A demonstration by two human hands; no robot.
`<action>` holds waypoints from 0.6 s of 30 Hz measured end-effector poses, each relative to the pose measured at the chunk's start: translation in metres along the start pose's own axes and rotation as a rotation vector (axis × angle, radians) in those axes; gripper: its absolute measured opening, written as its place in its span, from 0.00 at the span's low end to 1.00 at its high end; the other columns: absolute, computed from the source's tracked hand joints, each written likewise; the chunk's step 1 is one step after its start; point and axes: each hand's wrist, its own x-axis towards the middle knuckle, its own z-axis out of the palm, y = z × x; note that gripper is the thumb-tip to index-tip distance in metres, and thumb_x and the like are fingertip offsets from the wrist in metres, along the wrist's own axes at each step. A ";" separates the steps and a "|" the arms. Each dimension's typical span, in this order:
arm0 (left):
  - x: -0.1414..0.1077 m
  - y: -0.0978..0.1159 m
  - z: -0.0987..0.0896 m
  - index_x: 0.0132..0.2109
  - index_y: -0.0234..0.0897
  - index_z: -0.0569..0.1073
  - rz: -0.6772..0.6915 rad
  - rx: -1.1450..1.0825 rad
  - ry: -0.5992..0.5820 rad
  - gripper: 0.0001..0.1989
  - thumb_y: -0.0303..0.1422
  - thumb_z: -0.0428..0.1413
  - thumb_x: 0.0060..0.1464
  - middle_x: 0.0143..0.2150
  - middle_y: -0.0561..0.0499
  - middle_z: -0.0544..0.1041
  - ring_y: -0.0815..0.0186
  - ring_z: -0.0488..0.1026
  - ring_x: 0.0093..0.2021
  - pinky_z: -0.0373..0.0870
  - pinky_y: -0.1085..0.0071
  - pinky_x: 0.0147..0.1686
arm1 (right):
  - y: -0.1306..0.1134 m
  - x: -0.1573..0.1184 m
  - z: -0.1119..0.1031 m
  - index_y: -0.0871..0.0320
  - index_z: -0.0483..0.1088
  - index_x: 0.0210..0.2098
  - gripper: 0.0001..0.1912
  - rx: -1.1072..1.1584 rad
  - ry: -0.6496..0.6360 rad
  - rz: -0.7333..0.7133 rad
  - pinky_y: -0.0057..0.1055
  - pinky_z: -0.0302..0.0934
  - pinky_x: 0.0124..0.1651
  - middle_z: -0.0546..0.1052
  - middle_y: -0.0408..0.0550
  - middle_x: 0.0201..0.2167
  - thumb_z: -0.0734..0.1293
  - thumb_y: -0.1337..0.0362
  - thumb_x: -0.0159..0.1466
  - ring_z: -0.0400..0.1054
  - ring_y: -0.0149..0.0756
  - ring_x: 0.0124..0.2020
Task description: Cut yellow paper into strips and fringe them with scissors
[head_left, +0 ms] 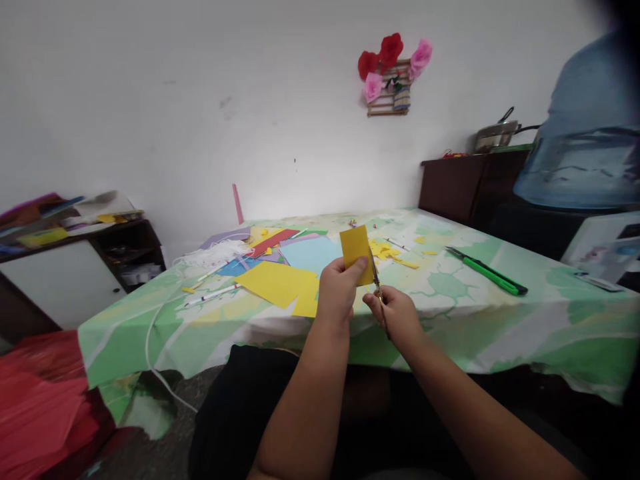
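Note:
My left hand (pixel 339 287) pinches a small yellow piece of paper (pixel 355 245), held upright above the table's front edge. My right hand (pixel 399 313) is closed on a pair of scissors (pixel 378 288), whose blades point up along the paper's right edge. Whether the blades are parted is too small to tell. Beneath and left of my hands lies a larger yellow sheet (pixel 275 283) with a cut edge. Yellow paper scraps (pixel 387 251) are scattered just behind the scissors.
A green utility knife (pixel 490 272) lies on the right of the flowered tablecloth (pixel 440 333). Coloured sheets, including a light blue one (pixel 310 255), and a tangled white cord (pixel 220 253) lie left. A blue water bottle (pixel 580 133) stands at right, a low cabinet (pixel 60 273) at left.

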 end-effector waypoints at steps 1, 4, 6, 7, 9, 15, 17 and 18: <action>0.000 0.000 0.001 0.27 0.31 0.72 -0.007 -0.006 0.004 0.10 0.34 0.59 0.37 0.24 0.52 0.71 0.70 0.68 0.25 0.65 0.70 0.30 | 0.000 0.000 0.000 0.55 0.56 0.16 0.18 0.000 0.001 -0.001 0.28 0.47 0.22 0.60 0.39 0.13 0.58 0.48 0.50 0.52 0.30 0.19; -0.001 -0.001 0.001 0.27 0.31 0.72 -0.005 0.001 0.016 0.10 0.34 0.59 0.36 0.23 0.53 0.71 0.70 0.67 0.24 0.65 0.70 0.29 | -0.001 0.000 -0.001 0.55 0.56 0.16 0.18 0.003 0.007 -0.001 0.28 0.47 0.22 0.60 0.39 0.13 0.58 0.48 0.50 0.52 0.30 0.19; -0.001 -0.002 0.002 0.27 0.31 0.72 0.004 0.009 0.018 0.11 0.35 0.60 0.37 0.22 0.53 0.71 0.70 0.67 0.24 0.65 0.70 0.29 | -0.001 0.000 -0.001 0.55 0.55 0.16 0.18 0.006 0.010 0.001 0.28 0.47 0.22 0.60 0.39 0.13 0.59 0.48 0.50 0.52 0.30 0.18; -0.001 -0.001 0.002 0.27 0.31 0.72 0.009 0.012 0.020 0.11 0.35 0.60 0.37 0.22 0.53 0.71 0.70 0.67 0.24 0.65 0.70 0.29 | -0.001 -0.001 -0.001 0.55 0.55 0.16 0.18 0.008 0.010 0.002 0.28 0.47 0.21 0.60 0.39 0.12 0.59 0.48 0.50 0.52 0.30 0.18; -0.002 -0.001 0.002 0.27 0.31 0.72 0.013 0.021 0.028 0.11 0.35 0.60 0.36 0.22 0.53 0.71 0.70 0.67 0.24 0.64 0.71 0.28 | -0.001 -0.001 0.000 0.55 0.55 0.15 0.18 0.013 0.007 0.005 0.28 0.46 0.21 0.60 0.39 0.12 0.59 0.48 0.50 0.52 0.30 0.18; -0.002 0.000 0.002 0.27 0.31 0.72 0.022 0.021 0.036 0.10 0.34 0.60 0.36 0.22 0.53 0.71 0.71 0.66 0.24 0.63 0.73 0.27 | 0.000 0.001 0.000 0.55 0.55 0.15 0.19 0.020 0.022 -0.007 0.27 0.45 0.21 0.59 0.39 0.12 0.60 0.47 0.50 0.51 0.29 0.18; -0.002 -0.001 0.002 0.27 0.31 0.72 0.017 0.024 0.028 0.11 0.35 0.60 0.36 0.22 0.53 0.71 0.71 0.67 0.24 0.63 0.73 0.27 | 0.001 0.001 0.000 0.55 0.55 0.16 0.20 0.027 0.022 -0.018 0.27 0.45 0.21 0.59 0.39 0.13 0.59 0.46 0.50 0.51 0.29 0.18; -0.002 -0.001 0.001 0.27 0.31 0.72 0.016 0.033 0.021 0.11 0.35 0.60 0.36 0.22 0.53 0.71 0.70 0.67 0.24 0.64 0.73 0.28 | 0.002 0.001 0.000 0.56 0.56 0.16 0.20 0.033 0.018 -0.023 0.27 0.45 0.21 0.59 0.39 0.14 0.59 0.46 0.51 0.52 0.29 0.18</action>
